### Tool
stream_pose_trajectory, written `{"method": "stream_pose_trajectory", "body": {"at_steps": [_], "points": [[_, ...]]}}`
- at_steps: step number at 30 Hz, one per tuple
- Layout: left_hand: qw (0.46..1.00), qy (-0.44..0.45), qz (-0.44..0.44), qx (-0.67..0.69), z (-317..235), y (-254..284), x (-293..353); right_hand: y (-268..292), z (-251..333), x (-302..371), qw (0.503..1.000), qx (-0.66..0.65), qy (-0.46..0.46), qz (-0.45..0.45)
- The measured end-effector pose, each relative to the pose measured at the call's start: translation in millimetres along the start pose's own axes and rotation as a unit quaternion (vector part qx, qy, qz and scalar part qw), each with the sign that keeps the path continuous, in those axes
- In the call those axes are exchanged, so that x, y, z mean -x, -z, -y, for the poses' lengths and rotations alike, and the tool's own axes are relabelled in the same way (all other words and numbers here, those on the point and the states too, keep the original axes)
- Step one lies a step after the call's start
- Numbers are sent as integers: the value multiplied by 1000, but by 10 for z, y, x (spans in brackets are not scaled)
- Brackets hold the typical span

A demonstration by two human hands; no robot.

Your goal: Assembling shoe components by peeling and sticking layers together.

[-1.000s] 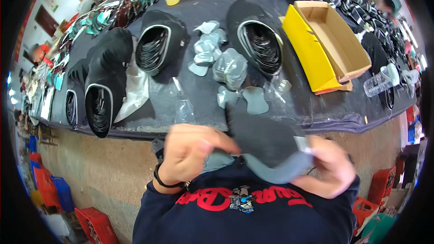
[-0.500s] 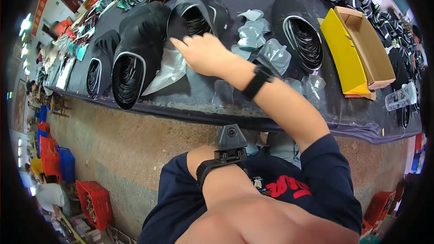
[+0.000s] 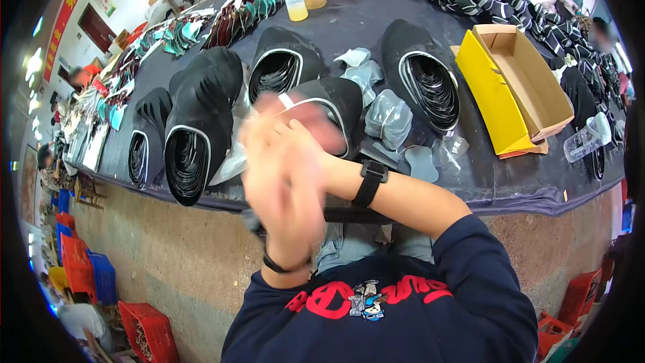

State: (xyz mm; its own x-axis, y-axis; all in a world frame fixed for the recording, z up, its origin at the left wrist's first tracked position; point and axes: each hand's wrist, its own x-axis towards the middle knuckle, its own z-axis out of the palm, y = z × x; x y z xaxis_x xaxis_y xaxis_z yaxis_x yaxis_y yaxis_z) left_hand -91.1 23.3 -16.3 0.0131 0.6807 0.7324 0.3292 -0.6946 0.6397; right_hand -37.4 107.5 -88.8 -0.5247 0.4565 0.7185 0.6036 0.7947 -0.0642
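The blurred left hand [image 3: 285, 191] is overlapped by the right hand [image 3: 285, 140] beside a curved black fabric piece with white edging [image 3: 344, 99], which is seen over the dark cloth-covered worktop [image 3: 363, 13], partly before a nested stack of black white-edged pieces [image 3: 285, 40]. How far each grip is closed, and by which the piece is held, cannot be told. Clear moulded plastic pieces [image 3: 388, 121] are heaped to the right.
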Motion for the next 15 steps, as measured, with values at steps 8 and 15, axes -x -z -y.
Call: {"method": "stream_pose_trajectory", "body": {"at_steps": [8, 15], "points": [[929, 205, 257, -169, 1278, 290, -460, -62, -115, 201, 993, -40, 110, 0], [894, 166, 244, -337, 1365, 244, -262, 363, -300, 165, 966, 75, -225, 102]]}}
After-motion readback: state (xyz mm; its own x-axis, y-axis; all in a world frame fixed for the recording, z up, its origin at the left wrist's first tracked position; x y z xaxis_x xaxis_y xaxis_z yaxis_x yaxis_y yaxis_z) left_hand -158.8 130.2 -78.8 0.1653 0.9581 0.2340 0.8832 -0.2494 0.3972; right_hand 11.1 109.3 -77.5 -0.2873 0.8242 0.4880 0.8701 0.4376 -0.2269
